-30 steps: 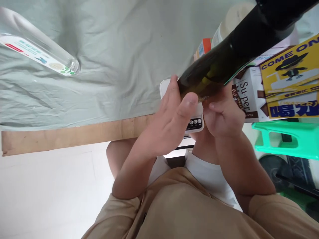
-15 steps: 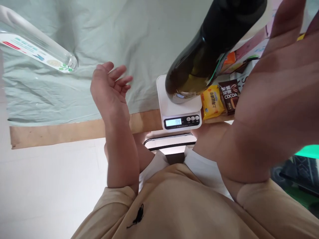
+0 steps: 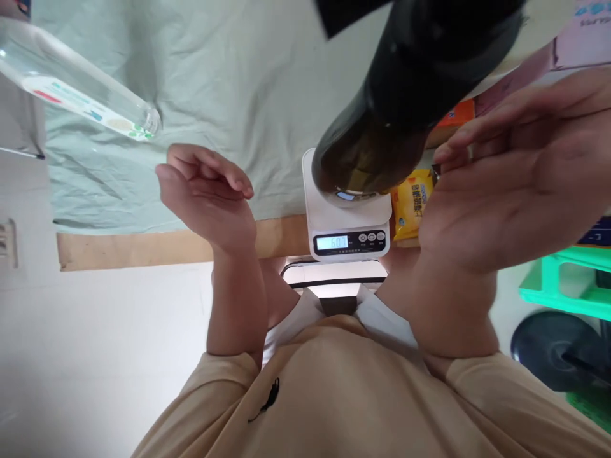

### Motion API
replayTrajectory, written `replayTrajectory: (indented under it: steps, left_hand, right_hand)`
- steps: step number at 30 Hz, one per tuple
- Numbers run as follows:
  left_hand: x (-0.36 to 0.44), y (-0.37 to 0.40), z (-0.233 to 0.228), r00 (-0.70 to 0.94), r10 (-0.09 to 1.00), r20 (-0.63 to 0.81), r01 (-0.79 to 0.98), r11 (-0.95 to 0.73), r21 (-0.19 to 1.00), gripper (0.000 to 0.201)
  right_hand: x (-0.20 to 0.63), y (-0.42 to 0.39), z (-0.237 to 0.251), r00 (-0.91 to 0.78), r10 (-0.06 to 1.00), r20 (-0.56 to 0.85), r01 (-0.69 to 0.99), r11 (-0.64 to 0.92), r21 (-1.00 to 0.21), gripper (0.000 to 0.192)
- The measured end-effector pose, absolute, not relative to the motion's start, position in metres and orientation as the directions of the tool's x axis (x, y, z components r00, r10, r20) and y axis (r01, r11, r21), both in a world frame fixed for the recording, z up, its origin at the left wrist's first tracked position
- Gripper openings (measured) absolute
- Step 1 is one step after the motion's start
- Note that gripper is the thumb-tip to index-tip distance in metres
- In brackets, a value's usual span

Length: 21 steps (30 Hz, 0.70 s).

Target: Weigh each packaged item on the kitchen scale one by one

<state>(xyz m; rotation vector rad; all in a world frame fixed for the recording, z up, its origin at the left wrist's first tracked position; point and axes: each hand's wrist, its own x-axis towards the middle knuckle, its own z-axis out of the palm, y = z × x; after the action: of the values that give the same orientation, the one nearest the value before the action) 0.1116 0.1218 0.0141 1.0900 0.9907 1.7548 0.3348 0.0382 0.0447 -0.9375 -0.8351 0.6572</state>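
A dark glass bottle (image 3: 367, 143) stands upright on the white plate of a digital kitchen scale (image 3: 329, 215), its upper part rising close to the camera. The lit display seems to read 607. To the left of the scale, my left hand (image 3: 207, 197) hovers palm up with loosely curled fingers and nothing in it. On the other side my right hand (image 3: 525, 178) is held open near the camera, apart from the bottle. It partly covers a yellow packet (image 3: 413, 202) lying beside the scale.
A clear bottle (image 3: 90, 95) with a white label lies on the green cloth (image 3: 229, 70) at upper left. Behind my right hand are an orange packet (image 3: 457, 113) and a pink box (image 3: 580, 35). The table's wooden edge (image 3: 119, 248) runs in front; a green stool (image 3: 548, 280) stands right.
The scale's display has risen from about 94 to about 607. My right hand has lowered and turned; my left hand's fingers have shifted. The view has swung slightly.
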Motion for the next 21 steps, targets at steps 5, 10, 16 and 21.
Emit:
replayTrajectory:
  steps: [5,10,16,21]
  left_hand:
    - [0.117,0.121,0.002,-0.233,0.893,0.386,-0.154,-0.425,0.892,0.049]
    - [0.119,0.119,-0.008,-0.081,0.911,0.405,-0.066,-0.41,0.91,0.051]
    - [0.124,0.112,-0.01,-0.023,0.897,0.442,-0.021,-0.442,0.897,0.048]
    - [0.134,0.111,-0.011,0.002,0.888,0.46,-0.04,-0.459,0.887,0.044]
  right_hand:
    - [0.327,0.045,0.04,0.56,0.73,0.391,-0.067,0.51,-0.857,0.019]
    - [0.333,0.046,0.033,0.546,0.74,0.392,-0.038,0.49,-0.871,0.02]
    - [0.332,0.046,0.03,0.507,0.786,0.354,0.002,0.41,-0.912,0.029]
    - [0.328,0.045,0.035,0.507,0.798,0.326,-0.063,0.411,-0.909,0.027]
